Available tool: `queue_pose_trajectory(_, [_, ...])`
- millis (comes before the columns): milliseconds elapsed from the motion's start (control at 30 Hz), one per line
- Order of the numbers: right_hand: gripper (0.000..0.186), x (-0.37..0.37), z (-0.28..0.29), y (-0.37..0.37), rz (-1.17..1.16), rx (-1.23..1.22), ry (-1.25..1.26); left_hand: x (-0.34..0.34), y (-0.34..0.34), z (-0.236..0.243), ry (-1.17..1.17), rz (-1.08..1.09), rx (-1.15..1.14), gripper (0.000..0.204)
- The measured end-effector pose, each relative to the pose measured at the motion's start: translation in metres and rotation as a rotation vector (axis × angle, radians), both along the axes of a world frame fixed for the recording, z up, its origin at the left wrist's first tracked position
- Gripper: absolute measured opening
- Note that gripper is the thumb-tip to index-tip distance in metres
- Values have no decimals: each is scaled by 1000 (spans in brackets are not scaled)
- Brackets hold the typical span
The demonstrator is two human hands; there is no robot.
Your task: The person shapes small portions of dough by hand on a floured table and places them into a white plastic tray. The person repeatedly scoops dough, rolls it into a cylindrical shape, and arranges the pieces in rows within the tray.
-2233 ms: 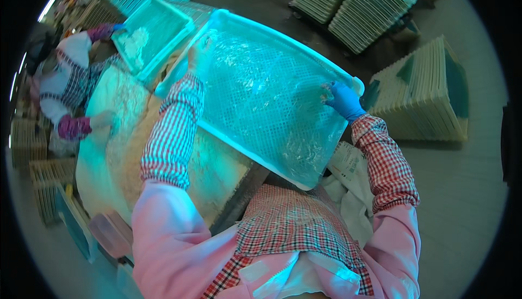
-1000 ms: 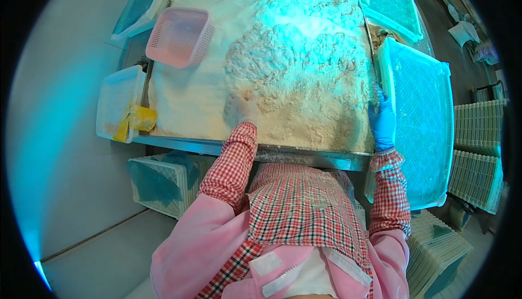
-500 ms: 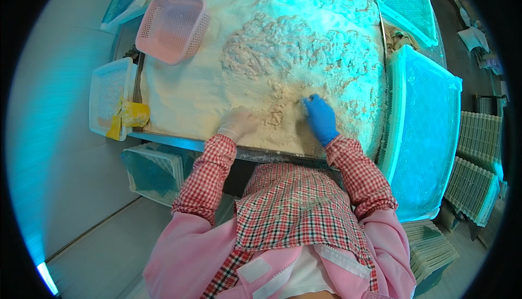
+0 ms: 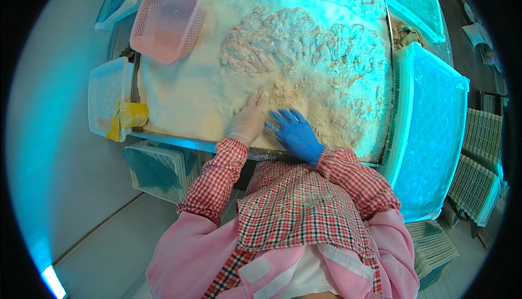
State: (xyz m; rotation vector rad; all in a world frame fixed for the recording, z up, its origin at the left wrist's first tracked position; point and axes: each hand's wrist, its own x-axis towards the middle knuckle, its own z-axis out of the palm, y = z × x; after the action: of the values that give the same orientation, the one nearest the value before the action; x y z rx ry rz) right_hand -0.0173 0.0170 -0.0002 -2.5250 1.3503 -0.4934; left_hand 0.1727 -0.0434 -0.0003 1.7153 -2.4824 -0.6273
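Observation:
My left hand, in a thin pale glove, lies on the flour near the front edge of the table, its fingers stretched forward. Close beside it on the right, my right hand wears a blue glove and has its fingers spread over the flour. Just beyond both hands is a small patch of crumbly flour clumps. Farther back, a wide heap of wet, flour-dusted pieces spreads across the table; their kind I cannot make out. Loose pale flour coats the tabletop around it.
A pink perforated basket stands at the back left. A white tray with a yellow cloth-like item is at the left edge. Large mesh trays line the right side. Stacked trays sit below the table's left front.
My right hand has moved left and nearer to me, its fingers spreading. My left hand has shifted slightly right and forward. The loose clumps that lay between my hands are no longer there.

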Motion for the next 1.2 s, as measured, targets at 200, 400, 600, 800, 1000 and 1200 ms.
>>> queue_pose_trajectory(200, [32, -27, -36, -51, -256, 109, 201, -3, -7, -19, -135, 141, -189, 40])
queue_pose_trajectory(400, [54, -107, 6, -48, -445, -154, 127, 9, -16, 9, 833, 883, 799, 46])
queue_pose_trajectory(600, [52, -64, 7, 28, -294, 330, 175, -47, 22, -21, 156, -20, -77, 47])
queue_pose_trajectory(800, [31, -55, -12, 26, -681, 401, -390, -77, 20, -23, 92, -63, -194, 44])
queue_pose_trajectory(1000, [27, -42, 10, 1, -1034, 898, -1795, -116, 46, 2, 317, -24, -108, 42])
queue_pose_trajectory(1200, [52, -22, 5, -2, -899, 1129, -2068, -139, 28, 13, 383, -40, -115, 54])
